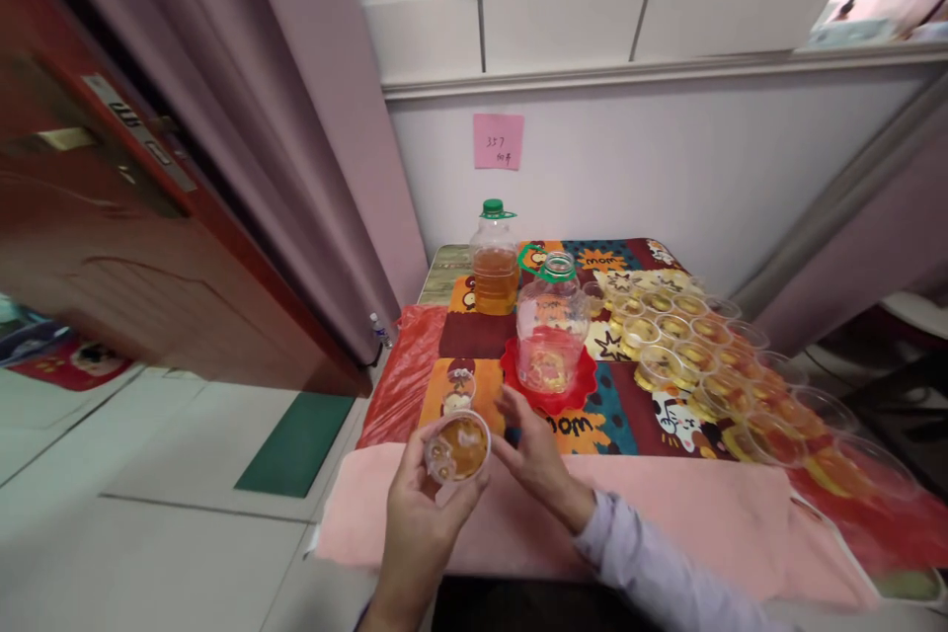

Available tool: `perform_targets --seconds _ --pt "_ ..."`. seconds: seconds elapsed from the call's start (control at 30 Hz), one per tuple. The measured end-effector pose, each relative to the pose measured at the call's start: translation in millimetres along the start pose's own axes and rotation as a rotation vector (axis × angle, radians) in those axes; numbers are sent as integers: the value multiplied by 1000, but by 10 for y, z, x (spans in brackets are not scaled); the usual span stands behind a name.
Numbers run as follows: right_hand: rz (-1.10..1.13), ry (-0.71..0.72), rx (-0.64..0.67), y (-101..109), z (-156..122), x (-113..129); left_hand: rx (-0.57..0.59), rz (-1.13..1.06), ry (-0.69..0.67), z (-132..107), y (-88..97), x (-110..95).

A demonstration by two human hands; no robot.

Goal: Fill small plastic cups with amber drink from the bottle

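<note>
A clear plastic cup (457, 449) with amber liquid in it is gripped by my left hand (419, 528), fingers and thumb wrapped round its side. My right hand (546, 469) is just right of the cup with its fingers apart, holding nothing; I cannot tell whether its thumb touches the rim. Beyond it stands a clear plastic jug (552, 321), uncapped, with a green collar and a little liquid at the bottom. The jug sits on a red scalloped plate (588, 373). Behind on the left is a second jug (495, 272), green-capped and partly filled with amber liquid.
Several clear cups (675, 328) of yellow liquid crowd the table's right side. A pink cloth (667, 499) covers the near edge, and red plastic sheeting (404, 370) hangs on the left. A wooden door (222, 247) stands left; a wall with a pink note (499, 141) rises behind.
</note>
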State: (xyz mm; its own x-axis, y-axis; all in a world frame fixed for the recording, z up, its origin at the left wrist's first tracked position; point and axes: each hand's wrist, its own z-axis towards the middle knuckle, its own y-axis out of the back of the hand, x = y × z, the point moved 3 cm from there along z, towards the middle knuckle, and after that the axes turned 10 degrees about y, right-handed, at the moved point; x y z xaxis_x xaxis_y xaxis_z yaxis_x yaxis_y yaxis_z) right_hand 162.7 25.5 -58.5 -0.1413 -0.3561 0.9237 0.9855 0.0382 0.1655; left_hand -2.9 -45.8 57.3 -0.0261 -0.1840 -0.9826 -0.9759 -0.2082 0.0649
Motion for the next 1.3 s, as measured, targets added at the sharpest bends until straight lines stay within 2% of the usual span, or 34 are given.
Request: perform_targets --seconds 0.07,0.13,0.23,0.3,0.43,0.57,0.67,0.77,0.83,0.9,1.0,1.07,1.13,1.3 --pt "205 -17 -75 249 -133 228 54 13 -23 40 -177 -50" --pt "330 -12 -94 480 -196 501 77 18 -79 80 -366 -93" --pt "374 -23 -61 750 -165 878 102 -5 -163 121 -667 -131" --pt "385 -77 -40 885 -96 1047 138 -58 -176 138 -862 -129" --pt "353 -147 -6 1116 57 1207 229 -165 -190 161 -1188 -132" --pt "307 -155 -29 1336 170 1229 281 -136 -201 165 -1396 -213" --pt "337 -143 -39 1506 275 1257 287 -94 -182 165 -1449 -223" --pt "307 -105 -38 1725 470 1361 248 12 -223 191 -1405 -51" --pt "239 -62 -79 1901 662 1470 263 128 -279 225 -1361 188" --pt "175 -9 -127 2064 890 1587 346 222 -332 259 -1328 492" --pt "100 60 -148 2229 1249 1718 364 309 -318 320 -1261 937" --pt "55 86 -142 2282 1463 1751 350 323 -287 356 -1227 1139" --pt "25 102 -119 2297 1639 1748 328 304 -241 393 -1205 1252" --pt "1 101 -40 2238 1901 1699 328 318 -267 454 -1215 1313"
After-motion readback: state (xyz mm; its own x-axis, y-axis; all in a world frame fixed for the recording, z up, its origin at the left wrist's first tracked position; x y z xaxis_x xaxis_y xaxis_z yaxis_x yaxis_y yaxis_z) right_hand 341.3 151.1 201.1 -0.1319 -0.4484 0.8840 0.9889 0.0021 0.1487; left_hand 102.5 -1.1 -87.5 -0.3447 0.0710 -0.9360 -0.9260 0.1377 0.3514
